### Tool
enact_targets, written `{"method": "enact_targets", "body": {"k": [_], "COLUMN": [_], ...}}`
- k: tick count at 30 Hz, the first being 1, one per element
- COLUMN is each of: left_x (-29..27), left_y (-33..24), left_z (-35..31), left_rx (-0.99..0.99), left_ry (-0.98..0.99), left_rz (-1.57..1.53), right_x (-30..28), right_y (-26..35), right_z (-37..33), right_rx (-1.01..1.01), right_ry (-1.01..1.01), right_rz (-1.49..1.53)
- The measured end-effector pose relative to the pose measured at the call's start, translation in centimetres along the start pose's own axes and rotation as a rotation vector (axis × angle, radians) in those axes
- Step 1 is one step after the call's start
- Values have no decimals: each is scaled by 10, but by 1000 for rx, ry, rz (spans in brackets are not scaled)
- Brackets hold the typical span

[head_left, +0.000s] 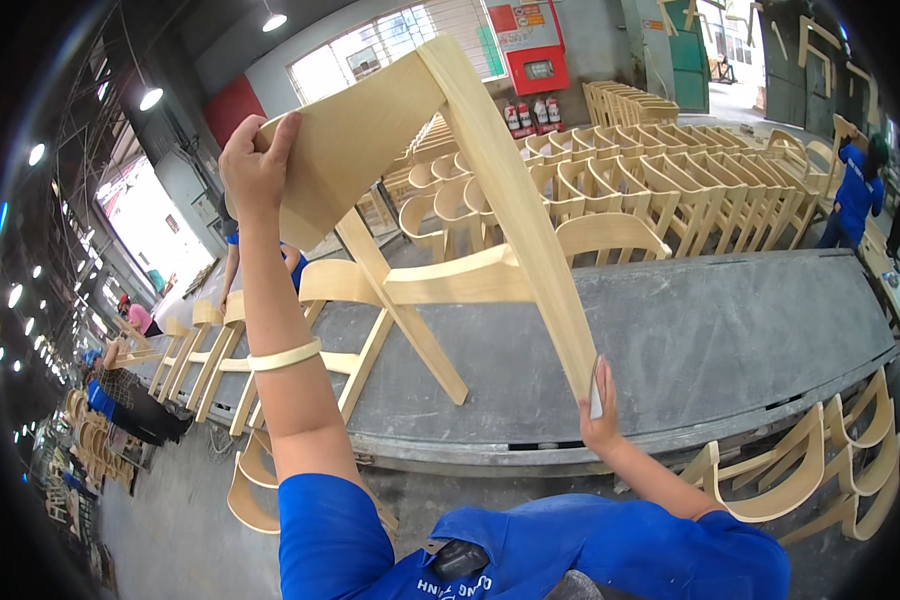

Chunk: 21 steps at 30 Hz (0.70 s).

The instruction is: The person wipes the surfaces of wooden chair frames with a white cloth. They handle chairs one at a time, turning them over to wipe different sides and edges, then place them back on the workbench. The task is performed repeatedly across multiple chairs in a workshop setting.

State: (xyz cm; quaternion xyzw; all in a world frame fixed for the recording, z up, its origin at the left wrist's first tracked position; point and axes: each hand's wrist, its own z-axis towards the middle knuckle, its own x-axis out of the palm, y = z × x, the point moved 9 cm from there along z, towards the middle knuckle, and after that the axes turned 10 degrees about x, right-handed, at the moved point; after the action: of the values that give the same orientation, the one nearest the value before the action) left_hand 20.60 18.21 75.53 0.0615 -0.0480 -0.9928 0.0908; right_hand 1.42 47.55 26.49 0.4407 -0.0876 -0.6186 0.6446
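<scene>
A pale wooden chair frame (pixel 500 190) is held up, tilted, above the grey workbench. Its wide curved backrest (pixel 355 125) is at the upper left, and a crossbar (pixel 460 280) joins its two legs. My left hand (pixel 257 165) is closed round the backrest's outer end, thumb on the near face. Low on the right, my right hand (pixel 602 412) presses a thin grey pad (pixel 597 395) against the side of the right leg, close to its end. The fingers point upward along the leg; the pad is partly hidden by them.
The grey workbench (pixel 720 320) runs across the middle. More chair frames lean along its left part (pixel 232 310), and others (pixel 800 470) stand at the near right. Rows of frames (pixel 660 180) fill the floor behind. Other people (pixel 855 195) work at far right and left.
</scene>
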Motion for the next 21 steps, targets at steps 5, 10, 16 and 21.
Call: {"method": "enact_targets", "body": {"k": [5,10,16,21], "left_x": [-8,-23,-64,-100], "left_y": [-13,-22,-44,-49], "left_z": [-2,-6,-21,-36], "left_rx": [-4,0,49,6], "left_ry": [-4,-19,-98,-151], "left_rz": [-12,3,38,-99], "right_x": [-3,-8,-15,-19], "right_y": [6,12,11,22], "right_z": [-22,-30,-45,-68], "right_rx": [43,17,-22,-85], "right_ry": [6,2,24,80], "right_rz": [-17,46,106,188]}}
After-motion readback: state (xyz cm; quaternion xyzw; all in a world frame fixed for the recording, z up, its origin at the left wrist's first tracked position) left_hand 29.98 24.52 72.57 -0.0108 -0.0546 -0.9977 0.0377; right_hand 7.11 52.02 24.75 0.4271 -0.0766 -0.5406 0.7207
